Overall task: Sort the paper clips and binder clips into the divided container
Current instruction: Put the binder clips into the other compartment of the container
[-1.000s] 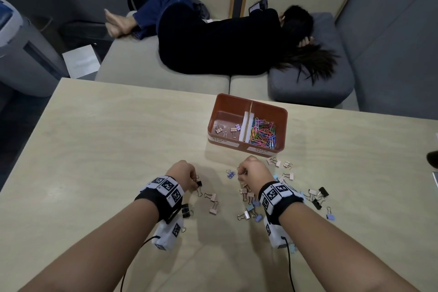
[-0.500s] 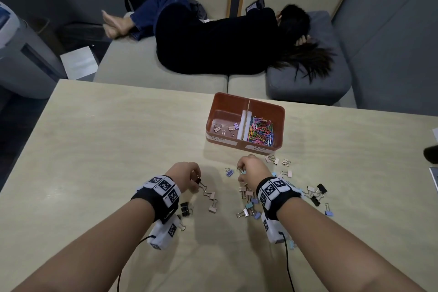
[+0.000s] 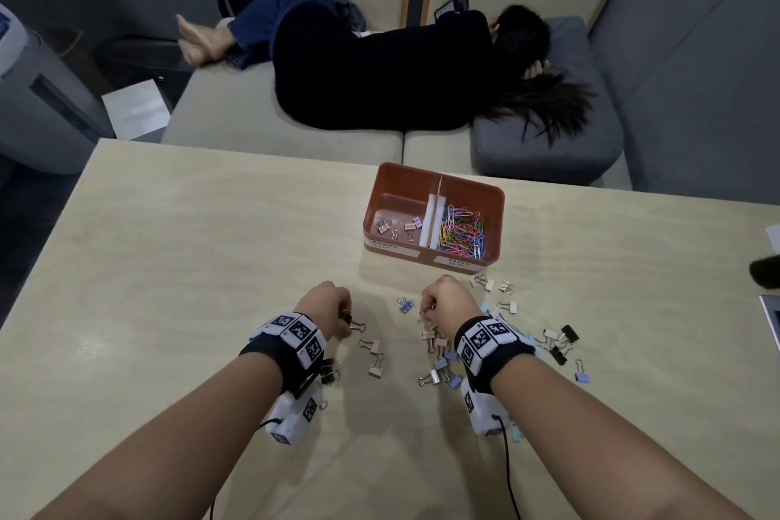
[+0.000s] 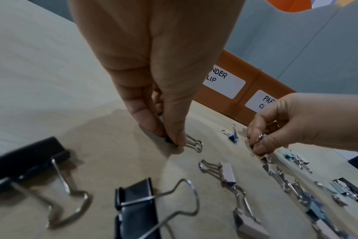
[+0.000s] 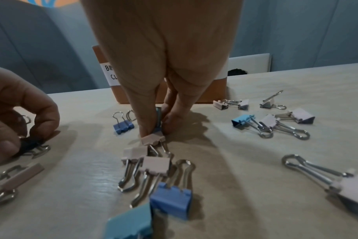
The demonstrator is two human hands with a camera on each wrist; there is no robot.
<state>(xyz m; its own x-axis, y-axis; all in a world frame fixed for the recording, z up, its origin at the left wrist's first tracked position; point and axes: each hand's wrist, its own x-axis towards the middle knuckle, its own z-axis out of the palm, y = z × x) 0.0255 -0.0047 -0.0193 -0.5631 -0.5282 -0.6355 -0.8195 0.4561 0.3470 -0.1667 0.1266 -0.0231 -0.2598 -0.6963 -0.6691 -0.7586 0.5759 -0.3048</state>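
L hand [image 3: 327, 308] fingers pinch black binder clip [image 4: 171, 140] on bench; R hand [image 3: 443, 302] pinches a pale one [image 5: 152, 138]. Container [image 3: 434, 182] straight ahead, binder side on left, nearer L hand

A person asleep on the sofa [image 3: 236, 118] behind the table [image 3: 169, 266]

Beyond the table's far edge, a person in a black top [image 3: 380, 72] and blue jeans lies curled on the beige sofa, head on a grey cushion [image 3: 591, 148] at its right end, bare feet toward its left. A phone [image 3: 453, 4] leans against the sofa's back. Left of the sofa, a white sheet of paper [image 3: 135, 110] lies on the floor beside a grey appliance [image 3: 38, 97].
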